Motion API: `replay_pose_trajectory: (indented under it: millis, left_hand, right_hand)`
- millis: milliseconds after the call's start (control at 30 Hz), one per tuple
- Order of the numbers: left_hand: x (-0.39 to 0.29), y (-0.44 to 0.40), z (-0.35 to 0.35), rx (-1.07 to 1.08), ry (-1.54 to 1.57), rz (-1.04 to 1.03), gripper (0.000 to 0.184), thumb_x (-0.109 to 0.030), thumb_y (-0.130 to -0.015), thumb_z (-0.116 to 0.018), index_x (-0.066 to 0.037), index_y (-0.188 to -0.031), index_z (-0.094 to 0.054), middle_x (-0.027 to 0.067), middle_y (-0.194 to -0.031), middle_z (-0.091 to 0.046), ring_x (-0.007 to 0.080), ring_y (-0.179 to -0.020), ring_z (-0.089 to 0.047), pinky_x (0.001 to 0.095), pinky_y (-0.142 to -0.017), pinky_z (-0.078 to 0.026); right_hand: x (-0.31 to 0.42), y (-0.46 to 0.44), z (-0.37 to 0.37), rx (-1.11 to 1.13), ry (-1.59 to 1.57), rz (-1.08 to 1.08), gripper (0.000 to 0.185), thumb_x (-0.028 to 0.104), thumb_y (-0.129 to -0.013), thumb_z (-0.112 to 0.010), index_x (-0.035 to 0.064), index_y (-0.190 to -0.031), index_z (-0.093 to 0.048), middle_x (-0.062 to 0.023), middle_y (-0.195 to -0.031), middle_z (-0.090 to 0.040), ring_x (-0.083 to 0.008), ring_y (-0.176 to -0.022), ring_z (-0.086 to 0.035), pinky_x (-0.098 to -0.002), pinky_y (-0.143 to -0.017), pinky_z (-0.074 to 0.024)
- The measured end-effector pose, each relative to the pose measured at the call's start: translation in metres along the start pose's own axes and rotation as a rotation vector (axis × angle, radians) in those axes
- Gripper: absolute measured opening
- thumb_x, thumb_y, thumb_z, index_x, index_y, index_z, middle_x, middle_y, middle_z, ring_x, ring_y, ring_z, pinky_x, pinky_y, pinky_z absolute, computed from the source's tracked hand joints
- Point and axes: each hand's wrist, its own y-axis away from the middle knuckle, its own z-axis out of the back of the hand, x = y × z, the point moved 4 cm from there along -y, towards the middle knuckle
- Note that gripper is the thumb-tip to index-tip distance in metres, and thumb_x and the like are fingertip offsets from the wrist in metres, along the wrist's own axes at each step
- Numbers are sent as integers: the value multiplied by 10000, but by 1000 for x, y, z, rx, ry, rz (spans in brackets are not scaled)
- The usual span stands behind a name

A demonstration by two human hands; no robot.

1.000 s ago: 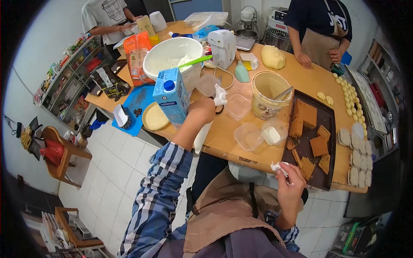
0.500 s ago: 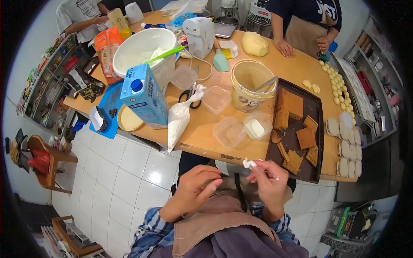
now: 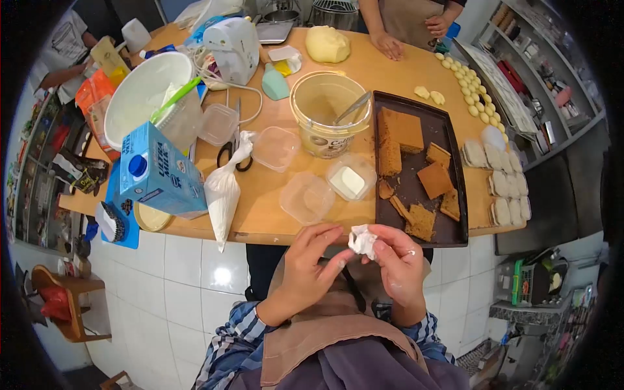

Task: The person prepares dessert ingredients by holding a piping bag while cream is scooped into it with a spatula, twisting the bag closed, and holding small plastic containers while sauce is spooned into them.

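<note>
A crumpled white piece (image 3: 363, 241), perhaps tissue or plastic, is pinched between the thumb and fingers of my right hand (image 3: 398, 263) at the table's front edge. Just left of it, my left hand (image 3: 311, 263) has its thumb and fingers apart, with nothing between them. Beyond my hands lie a clear container (image 3: 307, 198) and another with a white block (image 3: 348, 181). A filled white piping bag (image 3: 223, 195) lies by the milk carton (image 3: 162, 172), its tip over the edge. Black-handled scissors (image 3: 235, 158) are partly under the bag.
A dark tray (image 3: 421, 122) with brown cake pieces is at the right, near wrapped stacks (image 3: 500, 182) and small dough balls (image 3: 478, 97). A tub (image 3: 329, 104), a white bowl (image 3: 153, 91) and a dough lump (image 3: 327, 44) stand behind. Two people are across the table.
My left hand has come back from the piping bag, which now lies released on the table, and is beside my right hand. The view has shifted right.
</note>
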Motion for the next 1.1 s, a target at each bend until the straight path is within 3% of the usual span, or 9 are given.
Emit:
replay_pose_trajectory:
  millis: [67, 200, 267, 467, 667, 767, 867, 1000, 1100]
  left_hand:
    - [-1, -2, 2, -62, -44, 12, 359, -34, -712, -684, 22, -1054, -590, 174, -1044, -588, 275, -928, -599, 313, -795, -476]
    - [-5, 0, 5, -124, -1, 2, 407, 4, -713, -626, 28, -1110, -540, 180, -1079, -551, 295, -924, -573, 340, -783, -468]
    - [-6, 2, 5, -139, 82, 43, 451, 41, -701, -574, 15, -1148, -523, 184, -1116, -535, 274, -934, -586, 332, -807, -468]
    - [-4, 1, 8, -166, 7, 76, 554, 50, -682, -576, 22, -1223, -459, 195, -1146, -493, 283, -930, -569, 348, -809, -465]
    - [-5, -6, 7, -218, 1, 71, 497, 24, -738, -606, 19, -1215, -465, 181, -1130, -506, 261, -904, -573, 342, -794, -461]
    - [6, -6, 15, -314, 58, 122, 423, 19, -767, -600, 25, -1176, -494, 179, -1109, -518, 253, -909, -569, 334, -789, -457]
    - [0, -7, 27, -289, 58, -51, 360, 32, -775, -584, 36, -1129, -520, 181, -1116, -520, 254, -905, -569, 337, -796, -451]
    - [-14, -9, 14, 2, 93, -73, 354, 16, -757, -654, 22, -1103, -577, 187, -1086, -549, 229, -922, -574, 292, -732, -496]
    - [-5, -8, 12, 21, 181, -39, 332, 27, -759, -664, 16, -1084, -602, 172, -1069, -561, 204, -922, -582, 265, -717, -505]
  right_hand:
    - [4, 2, -4, -64, 74, 83, 254, 9, -865, -547, -49, -1112, -557, -135, -1049, -621, -155, -921, -596, -268, -738, -483]
    - [18, 8, -35, 159, 500, 329, 221, -58, -789, -611, -24, -1007, -625, -191, -1060, -614, -224, -935, -604, -288, -792, -474]
    - [13, 6, -47, 202, 633, 650, 161, -44, -784, -632, -19, -943, -646, -198, -1057, -605, -236, -920, -606, -289, -763, -479]
    - [7, 2, -47, 100, 630, 543, 153, -44, -790, -631, -14, -939, -642, -138, -966, -541, -201, -815, -592, -263, -678, -484]
    - [13, -1, -46, 186, 600, 565, 150, -39, -800, -625, -10, -947, -638, -124, -944, -516, -180, -769, -573, -261, -646, -477]
    - [7, 2, -43, 310, 546, 411, 156, -37, -819, -600, -28, -974, -622, -128, -985, -503, -170, -790, -575, -264, -673, -486]
    - [0, -4, -34, 196, 281, 207, 214, -35, -835, -573, -43, -1047, -597, -128, -1035, -484, -164, -828, -577, -258, -710, -489]
    - [9, -13, -33, 305, 331, 221, 323, -50, -839, -549, -53, -1163, -541, -147, -1157, -471, -177, -925, -574, -239, -757, -483]
    - [1, -16, -27, 246, 207, 84, 396, -61, -795, -599, -38, -1183, -522, -131, -1040, -577, -155, -924, -580, -235, -756, -484]
